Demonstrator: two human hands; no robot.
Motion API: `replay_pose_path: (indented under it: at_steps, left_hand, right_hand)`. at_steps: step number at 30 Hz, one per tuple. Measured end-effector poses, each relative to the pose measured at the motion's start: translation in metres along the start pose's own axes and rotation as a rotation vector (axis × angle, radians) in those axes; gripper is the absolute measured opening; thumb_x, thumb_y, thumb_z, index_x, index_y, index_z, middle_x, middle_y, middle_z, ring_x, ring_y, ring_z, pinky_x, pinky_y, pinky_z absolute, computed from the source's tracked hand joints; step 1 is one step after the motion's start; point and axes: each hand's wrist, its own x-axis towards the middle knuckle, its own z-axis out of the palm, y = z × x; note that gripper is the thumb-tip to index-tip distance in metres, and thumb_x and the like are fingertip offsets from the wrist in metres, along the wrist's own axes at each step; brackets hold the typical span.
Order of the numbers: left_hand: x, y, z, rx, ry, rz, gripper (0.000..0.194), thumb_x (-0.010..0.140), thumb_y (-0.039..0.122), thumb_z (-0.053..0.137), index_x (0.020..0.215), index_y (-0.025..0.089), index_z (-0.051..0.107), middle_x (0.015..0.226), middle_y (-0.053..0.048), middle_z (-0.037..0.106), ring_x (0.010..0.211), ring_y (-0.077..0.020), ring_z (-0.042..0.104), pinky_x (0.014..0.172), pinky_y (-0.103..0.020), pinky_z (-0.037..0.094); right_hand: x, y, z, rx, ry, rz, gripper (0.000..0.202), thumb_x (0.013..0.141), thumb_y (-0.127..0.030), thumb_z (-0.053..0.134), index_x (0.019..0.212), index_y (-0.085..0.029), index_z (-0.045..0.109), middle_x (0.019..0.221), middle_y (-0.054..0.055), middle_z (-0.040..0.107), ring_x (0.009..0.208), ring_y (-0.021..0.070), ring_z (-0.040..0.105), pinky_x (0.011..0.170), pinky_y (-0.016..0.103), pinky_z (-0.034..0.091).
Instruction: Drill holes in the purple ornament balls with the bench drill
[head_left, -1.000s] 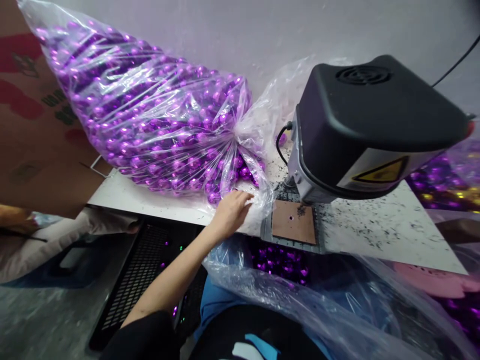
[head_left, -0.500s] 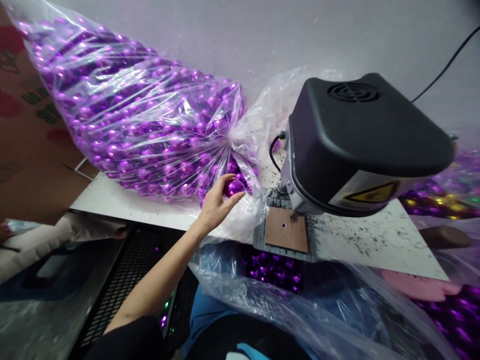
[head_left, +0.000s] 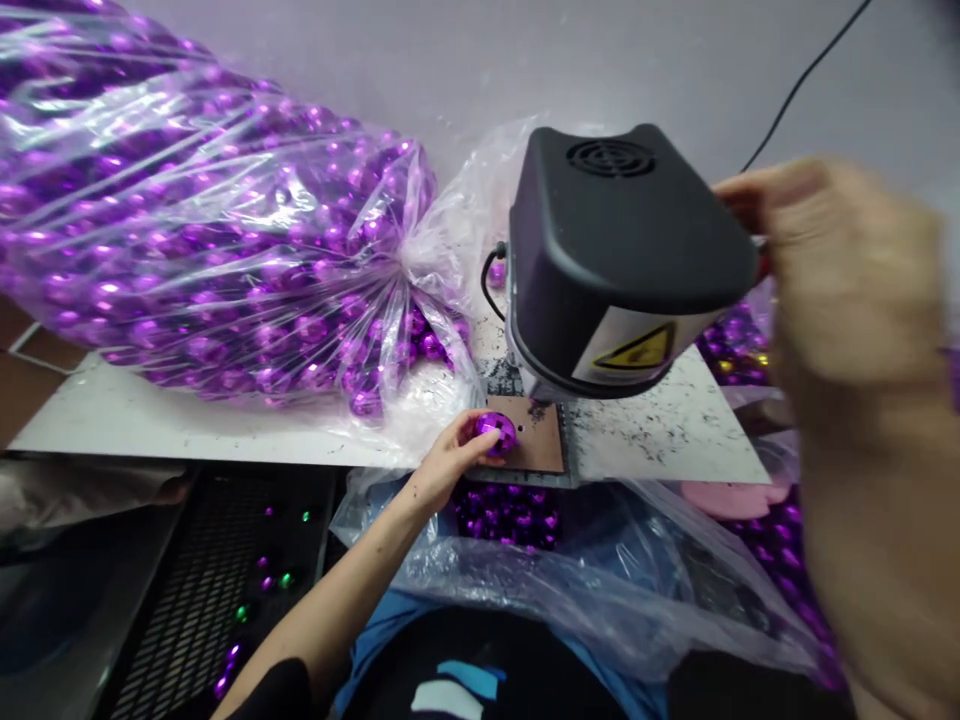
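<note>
My left hand pinches a shiny purple ball ornament with faceted sides between thumb and fingers. It holds the ball over the left part of a brown square plate, which has a small hole in it. Above the plate looms the head of a black machine, with a vent on top and a yellow warning label. My right hand, smeared by motion, is at the machine's right side. Its fingertips are partly hidden there, and I cannot tell what they touch.
A big clear bag packed with purple balls lies on the white table at left. Dark shavings are strewn around the machine. Purple balls sit below the table edge by clear plastic. A black crate stands lower left.
My left hand has moved right from the bag's opening to the brown plate with a purple ball. My right hand has come into view beside the machine. The view has shifted right.
</note>
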Motion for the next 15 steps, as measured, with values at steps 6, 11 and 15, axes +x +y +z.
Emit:
replay_pose_path:
  at_steps: [6, 11, 15]
  left_hand:
    - [0.015, -0.014, 0.001, 0.294, 0.112, 0.232, 0.053, 0.076, 0.036, 0.077, 0.122, 0.019, 0.058, 0.116, -0.006, 0.067, 0.107, -0.0201, 0.063, 0.101, -0.037, 0.047]
    - [0.025, -0.018, 0.006, 0.532, 0.133, 0.313, 0.049, 0.080, 0.037, 0.075, 0.123, 0.021, 0.058, 0.115, -0.005, 0.068, 0.101, -0.0200, 0.065, 0.092, -0.036, 0.052]
    - [0.029, -0.017, 0.014, 0.734, 0.125, 0.472, 0.043, 0.082, 0.034, 0.074, 0.120, 0.021, 0.057, 0.114, -0.006, 0.066, 0.105, -0.0218, 0.063, 0.094, -0.038, 0.050]
  right_hand:
    - [0.003, 0.004, 0.008, 0.057, 0.080, 0.073, 0.053, 0.087, -0.057, 0.052, 0.099, -0.008, 0.067, 0.087, 0.003, 0.061, 0.070, -0.0020, 0.049, 0.063, 0.014, 0.037]
    - [0.000, 0.003, 0.012, 0.079, 0.139, -0.002, 0.053, 0.087, -0.055, 0.054, 0.093, -0.003, 0.066, 0.086, 0.006, 0.059, 0.066, -0.0021, 0.047, 0.058, 0.014, 0.035]
    - [-0.004, 0.007, 0.016, 0.097, 0.185, -0.053, 0.052, 0.087, -0.056, 0.054, 0.085, -0.005, 0.064, 0.076, 0.004, 0.054, 0.063, -0.0008, 0.045, 0.056, 0.017, 0.035]
